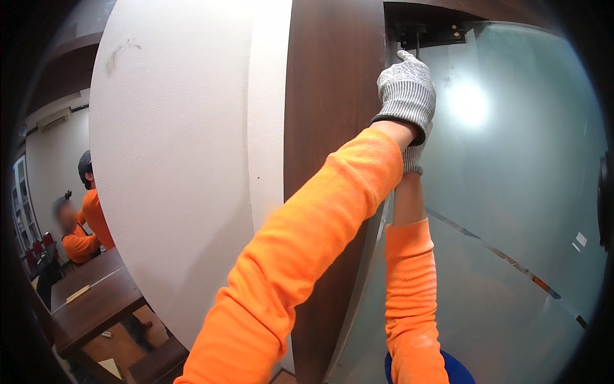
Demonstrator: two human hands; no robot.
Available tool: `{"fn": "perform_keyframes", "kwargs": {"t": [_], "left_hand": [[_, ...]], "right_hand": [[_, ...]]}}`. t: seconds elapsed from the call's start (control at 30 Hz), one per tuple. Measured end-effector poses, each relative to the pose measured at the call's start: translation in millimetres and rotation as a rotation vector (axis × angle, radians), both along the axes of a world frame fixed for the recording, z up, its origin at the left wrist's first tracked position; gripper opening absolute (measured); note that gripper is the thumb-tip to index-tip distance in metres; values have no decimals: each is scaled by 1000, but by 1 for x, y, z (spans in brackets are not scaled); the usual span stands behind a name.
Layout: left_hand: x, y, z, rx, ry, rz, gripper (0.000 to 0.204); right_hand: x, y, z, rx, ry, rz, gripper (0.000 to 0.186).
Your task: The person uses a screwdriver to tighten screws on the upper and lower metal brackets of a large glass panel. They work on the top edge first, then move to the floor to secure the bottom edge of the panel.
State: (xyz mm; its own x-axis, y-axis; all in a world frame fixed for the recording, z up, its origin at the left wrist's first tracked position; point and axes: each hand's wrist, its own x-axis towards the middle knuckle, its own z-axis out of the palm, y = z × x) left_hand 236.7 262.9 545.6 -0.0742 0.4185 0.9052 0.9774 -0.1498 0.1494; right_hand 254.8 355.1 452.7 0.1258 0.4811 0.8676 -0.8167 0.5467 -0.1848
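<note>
My left hand [409,89], in a grey knit glove with a black cuff edge, is raised at the top, its fingers closed and thumb pointing up. A thin dark shaft [418,46], like a screwdriver's, rises from this hand to a black metal fitting [438,35] at the top of a frosted glass panel. What grip the shaft has is hidden in the glove. My right hand [414,159], gloved alike, is just below and behind the left one. Only its cuff area shows; its fingers are hidden behind the left hand and wrist.
A dark wooden frame [332,96] and a pale textured wall [173,141] stand left of the frosted glass panel [505,173]. Through an opening at far left, two people in orange [96,214] are near a dark wooden table [105,301]. Something blue [457,370] shows at the bottom.
</note>
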Motion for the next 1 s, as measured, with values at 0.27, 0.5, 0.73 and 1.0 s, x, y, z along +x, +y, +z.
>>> {"fn": "perform_keyframes", "kwargs": {"t": [0.27,0.5,0.73,1.0], "left_hand": [[10,-1,22,-96,100,48,44],[12,2,30,-107,84,19,33],[13,2,32,-122,116,13,33],[13,4,34,-87,97,38,32]], "right_hand": [[18,-3,8,-8,-109,-150,31],[18,-9,2,-16,-121,-193,31],[20,-9,0,-22,-127,-223,31],[20,-11,7,-12,-129,-235,31]]}}
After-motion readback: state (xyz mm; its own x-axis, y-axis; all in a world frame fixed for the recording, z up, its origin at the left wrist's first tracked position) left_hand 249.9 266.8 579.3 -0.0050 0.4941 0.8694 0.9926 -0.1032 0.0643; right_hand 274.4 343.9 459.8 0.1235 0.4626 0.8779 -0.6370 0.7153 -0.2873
